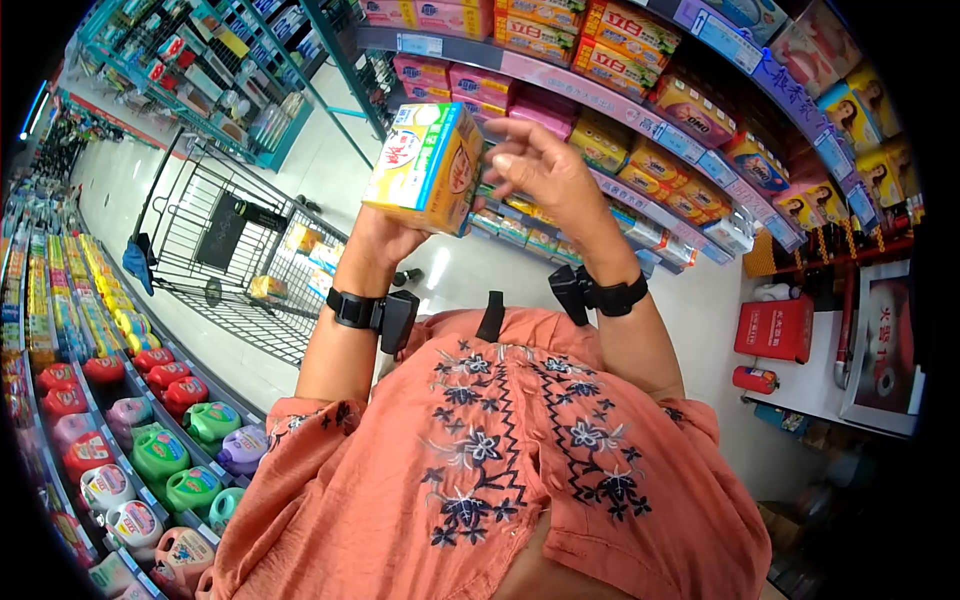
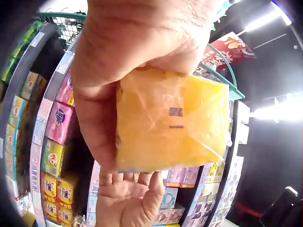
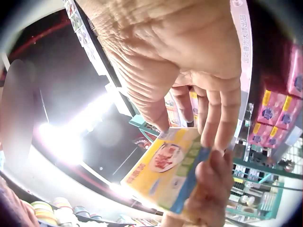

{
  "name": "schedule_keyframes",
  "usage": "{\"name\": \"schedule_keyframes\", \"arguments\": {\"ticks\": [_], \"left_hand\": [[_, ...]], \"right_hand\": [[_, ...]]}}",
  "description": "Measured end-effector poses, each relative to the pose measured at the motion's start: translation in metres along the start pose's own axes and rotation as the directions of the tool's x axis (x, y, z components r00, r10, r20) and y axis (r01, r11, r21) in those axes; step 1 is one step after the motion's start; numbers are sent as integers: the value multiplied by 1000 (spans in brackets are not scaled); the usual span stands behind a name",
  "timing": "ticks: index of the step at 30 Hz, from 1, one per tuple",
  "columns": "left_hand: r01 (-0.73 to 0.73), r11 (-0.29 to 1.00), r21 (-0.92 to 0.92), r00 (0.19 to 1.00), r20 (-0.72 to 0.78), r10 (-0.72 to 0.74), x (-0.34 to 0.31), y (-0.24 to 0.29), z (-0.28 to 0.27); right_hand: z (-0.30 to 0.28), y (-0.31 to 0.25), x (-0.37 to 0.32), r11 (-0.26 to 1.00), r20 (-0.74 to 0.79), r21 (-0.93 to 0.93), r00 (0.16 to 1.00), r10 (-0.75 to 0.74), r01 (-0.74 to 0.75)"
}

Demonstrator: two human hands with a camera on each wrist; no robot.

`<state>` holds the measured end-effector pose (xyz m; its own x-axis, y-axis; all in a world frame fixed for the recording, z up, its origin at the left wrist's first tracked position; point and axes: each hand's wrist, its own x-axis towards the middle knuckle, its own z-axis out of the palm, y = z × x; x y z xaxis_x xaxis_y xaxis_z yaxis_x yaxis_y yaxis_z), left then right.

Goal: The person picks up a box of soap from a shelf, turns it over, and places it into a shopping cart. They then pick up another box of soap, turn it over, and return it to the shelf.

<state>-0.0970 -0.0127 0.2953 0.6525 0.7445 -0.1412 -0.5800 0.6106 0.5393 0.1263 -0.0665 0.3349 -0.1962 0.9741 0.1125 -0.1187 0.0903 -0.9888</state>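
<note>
A yellow, blue and green wrapped package (image 1: 425, 165) rests in the left hand (image 1: 392, 245), tilted in front of the chest. The left wrist view shows its plain yellow end (image 2: 173, 120), with the left hand (image 2: 137, 47) curved around one side. The right hand (image 1: 550, 175) is raised beside the package, fingers loosely bent and apart. In the right wrist view, the right hand (image 3: 184, 56) has its thumb and fingertips at the upper edge of the package (image 3: 165, 165); whether they touch it I cannot tell. Left fingers (image 3: 210, 184) grip its far side.
A wire shopping cart (image 1: 235, 255) with several yellow packs stands at the left. Shelves of boxed and wrapped goods (image 1: 625, 110) curve along the front and right. Bottles (image 1: 160, 450) line the lower left. A red box (image 1: 775, 328) and a red cylinder (image 1: 755, 379) are at the right.
</note>
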Motion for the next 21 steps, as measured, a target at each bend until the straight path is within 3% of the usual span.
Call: {"name": "schedule_keyframes", "arguments": {"ticks": [2, 4, 10, 12, 19, 21], "left_hand": [[7, 999, -35, 998, 58, -5, -2, -1, -3], [92, 994, -56, 978, 193, -80, 0, 3, -10], [236, 969, -78, 918, 346, -196, -3, -1, -14], [196, 975, -102, 959, 230, -168, -5, -10, -5], [189, 982, -29, 965, 191, -180, 0, -15, -17], [151, 979, 137, 988, -3, -152, 4, -15, -14]], "right_hand": [[-9, 12, 8, 981, -78, -170, 991, -112, 98], [-11, 13, 14, 982, -61, -150, 990, -126, 116], [-1, 13, 17, 998, 81, 57, 997, -19, 15], [1, 11, 16, 997, 100, 66, 995, 30, -37], [1, 21, 12, 982, 65, 167, 995, 79, -89], [-1, 29, 12, 980, 32, 177, 996, 89, -93]]}}
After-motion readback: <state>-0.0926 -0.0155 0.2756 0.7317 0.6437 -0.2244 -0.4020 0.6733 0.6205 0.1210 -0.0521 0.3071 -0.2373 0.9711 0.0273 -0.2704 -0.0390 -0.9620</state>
